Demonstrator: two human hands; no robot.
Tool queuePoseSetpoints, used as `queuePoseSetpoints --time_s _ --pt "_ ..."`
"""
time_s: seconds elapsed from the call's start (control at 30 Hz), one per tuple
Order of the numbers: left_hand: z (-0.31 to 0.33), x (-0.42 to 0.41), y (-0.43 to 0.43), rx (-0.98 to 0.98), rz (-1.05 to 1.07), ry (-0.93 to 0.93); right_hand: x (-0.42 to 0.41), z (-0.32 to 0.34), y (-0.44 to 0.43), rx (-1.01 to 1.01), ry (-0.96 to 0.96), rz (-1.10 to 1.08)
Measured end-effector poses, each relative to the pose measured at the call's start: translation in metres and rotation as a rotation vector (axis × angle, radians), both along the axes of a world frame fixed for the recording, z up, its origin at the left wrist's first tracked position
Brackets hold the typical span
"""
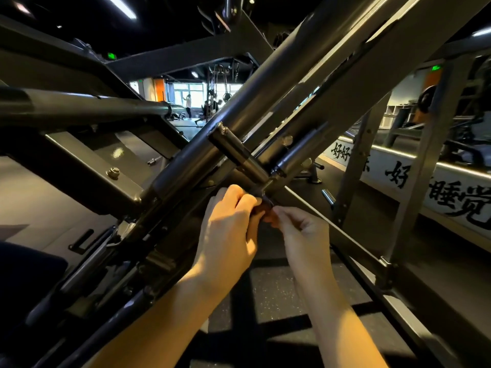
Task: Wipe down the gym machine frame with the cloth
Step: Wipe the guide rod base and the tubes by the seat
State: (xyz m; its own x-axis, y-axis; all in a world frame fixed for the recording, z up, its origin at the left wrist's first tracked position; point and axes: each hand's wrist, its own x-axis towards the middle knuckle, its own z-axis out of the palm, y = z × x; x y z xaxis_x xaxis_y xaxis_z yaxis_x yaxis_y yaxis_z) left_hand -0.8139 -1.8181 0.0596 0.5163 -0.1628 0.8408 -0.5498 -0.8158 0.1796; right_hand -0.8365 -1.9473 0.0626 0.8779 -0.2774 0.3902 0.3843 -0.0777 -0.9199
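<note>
Steel frame joint (261,179) ahead: your left grip (228,227) and right grip (300,229) both pinch a dark wad (263,211) (cloth, probably) there; fingers could snag.

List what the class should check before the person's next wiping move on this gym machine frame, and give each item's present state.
1. Cloth in hand: cannot tell. A dark reddish thing is held between both hands and is mostly hidden.
2. Left hand grip: ok, its fingers curl round that thing.
3. Right hand grip: ok, its fingertips pinch it.
4. Hands at the frame: ok, they meet just below the cross pin on the diagonal tube.
5. Thing touching the metal: cannot tell.
6. Bystanders: ok, people stand far off by the windows.
</note>
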Motion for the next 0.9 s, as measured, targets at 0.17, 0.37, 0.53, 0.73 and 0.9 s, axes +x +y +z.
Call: queuePoseSetpoints --time_s 0.17,0.37,0.53,0.73,0.9 --pt "0.005 -0.002 -0.005 0.009 0.077 -0.017 0.002 0.003 -0.001 -0.024 0.027 -0.016" --pt "-0.004 -0.015 0.013 -0.247 0.143 0.118 -0.005 -0.002 0.0 0.059 0.063 0.014" --pt "0.001 -0.027 0.014 -0.293 0.019 0.143 -0.01 -0.004 0.001 0.124 0.084 0.034" --pt "-0.003 -0.018 0.012 0.006 0.207 0.076 -0.012 -0.01 0.001 0.132 0.073 0.049" --pt "-0.022 -0.037 0.059 -0.107 0.198 0.159 -0.02 -0.029 0.016 0.064 0.146 0.131"
